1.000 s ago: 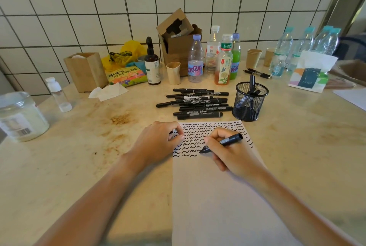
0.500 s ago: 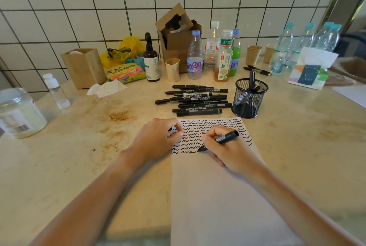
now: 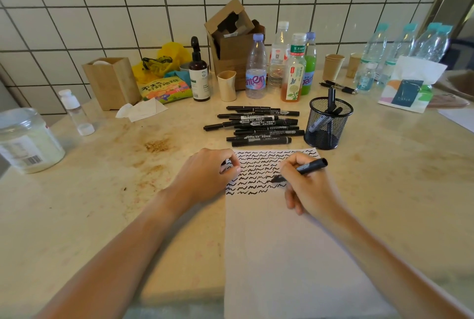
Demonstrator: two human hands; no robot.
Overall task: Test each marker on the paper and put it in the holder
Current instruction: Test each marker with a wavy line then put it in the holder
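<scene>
We could smudge the wet black wiggly lines, because the side of our right hand (image 3: 311,190) rests on the white sheet of paper (image 3: 282,254) just below them. If that hand slides up over fresh ink, the marks will smear and our skin will get dirty. The paper could also slip on the smooth, stained beige stone counter (image 3: 102,203) if our left hand (image 3: 207,175) lets go of its edge too soon. The open black marker (image 3: 305,168) has no cap on its tip, so it could mark the counter on the way to the round black wire mesh holder (image 3: 328,123). We think the cap has to go back on first. The holder looks light and stands close to the pile of black markers (image 3: 256,124) lying on the counter, so a bump could tip it or make those markers roll.

Our right grip is tight around the open black marker, with fingers and thumb curled round its body. Its tip points down and left at the last row of lines, right on or just above the paper; we cannot tell which. Our left grip is curled small, fingertips at the left edge of the paper. It may be holding the cap, but we cannot tell
</scene>
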